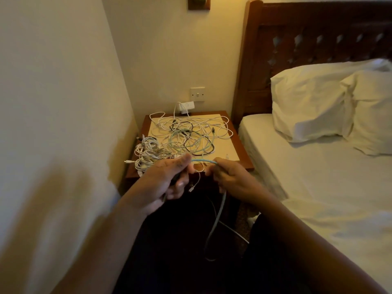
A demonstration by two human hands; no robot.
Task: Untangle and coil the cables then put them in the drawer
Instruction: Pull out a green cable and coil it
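A tangle of white, black and light blue cables [188, 134] lies on a wooden bedside table [244, 153]. Coiled white cables [146, 153] sit at the table's left front corner. My left hand [167, 183] and my right hand [231, 177] are in front of the table, both pinching one light blue cable [203, 161] stretched between them. From my right hand that cable hangs down toward the dark floor. A thin white cable end [196, 184] dangles between the hands. The drawer is hidden below the table top in shadow.
A cream wall [53, 102] runs close on the left. The bed [328, 187] with white sheet and two pillows [314, 102] stands right of the table, with a dark wooden headboard. A wall switch [197, 94] and a plugged socket [186, 106] are behind the table.
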